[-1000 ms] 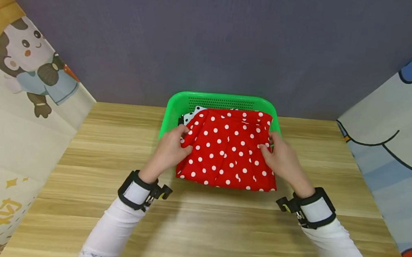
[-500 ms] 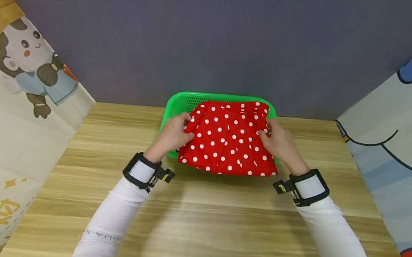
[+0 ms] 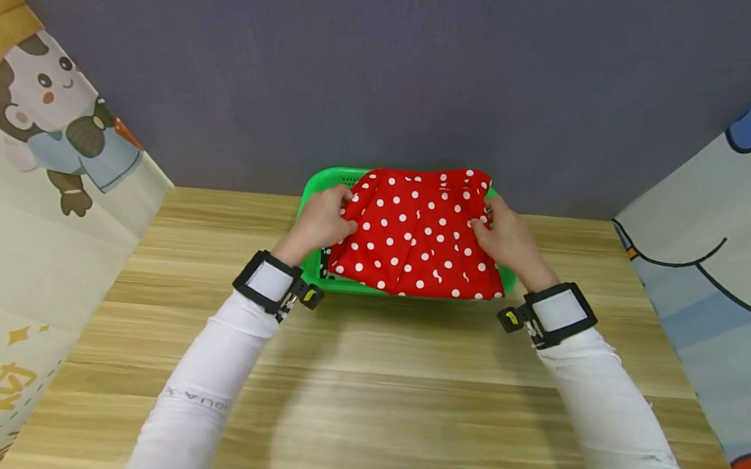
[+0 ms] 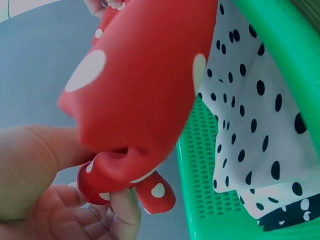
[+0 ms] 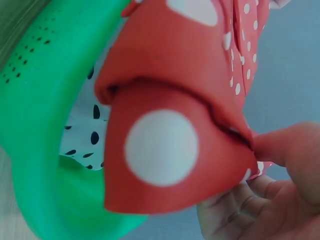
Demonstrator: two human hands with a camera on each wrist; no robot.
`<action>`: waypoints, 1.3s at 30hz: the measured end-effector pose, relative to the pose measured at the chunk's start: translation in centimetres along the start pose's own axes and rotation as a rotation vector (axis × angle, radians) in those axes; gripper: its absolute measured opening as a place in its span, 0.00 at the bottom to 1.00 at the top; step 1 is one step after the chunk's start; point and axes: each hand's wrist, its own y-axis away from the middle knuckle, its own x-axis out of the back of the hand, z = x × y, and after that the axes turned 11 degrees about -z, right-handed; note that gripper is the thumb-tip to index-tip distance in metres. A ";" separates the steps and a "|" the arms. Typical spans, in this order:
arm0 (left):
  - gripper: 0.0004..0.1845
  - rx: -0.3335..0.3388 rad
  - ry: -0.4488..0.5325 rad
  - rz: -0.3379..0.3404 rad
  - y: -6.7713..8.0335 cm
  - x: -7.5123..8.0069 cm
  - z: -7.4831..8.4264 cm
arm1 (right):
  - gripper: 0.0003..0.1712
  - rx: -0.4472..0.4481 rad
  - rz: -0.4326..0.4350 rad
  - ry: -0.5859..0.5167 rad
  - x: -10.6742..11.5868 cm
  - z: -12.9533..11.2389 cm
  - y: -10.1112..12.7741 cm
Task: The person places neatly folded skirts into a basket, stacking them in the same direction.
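A folded red cloth with white polka dots (image 3: 416, 231) is stretched between my two hands over a green plastic basket (image 3: 316, 184). My left hand (image 3: 319, 222) pinches its left side between thumb and fingers. On the opposite side, my right hand (image 3: 509, 239) pinches the right edge the same way. Inside the basket, below the red cloth, lies a folded white cloth with black dots (image 4: 250, 115), seen in the left wrist view. A black cloth with white dots (image 4: 287, 216) shows under it. In the right wrist view the red cloth's folded layers (image 5: 175, 140) hang beside the basket rim.
The basket stands at the back of a wood-grain table (image 3: 374, 398), close to a dark grey wall panel (image 3: 390, 72). Cartoon-printed panels (image 3: 33, 234) border the table on the left and on the right.
Both hands have carried the red cloth away from me, farther over the basket. The basket's front rim, covered earlier, now shows below the cloth.
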 end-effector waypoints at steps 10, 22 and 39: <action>0.19 0.042 -0.070 -0.018 -2.3 0.5 0.1 | 0.24 -0.064 -0.047 -0.007 0.5 -0.1 -1.5; 0.18 0.128 -0.075 -0.110 -4.1 0.2 -0.4 | 0.26 -0.133 -0.169 0.064 0.3 -0.3 -3.9; 0.22 0.198 -0.155 -0.178 -5.2 -0.6 -1.0 | 0.27 -0.190 -0.292 0.167 -1.6 -0.3 -5.3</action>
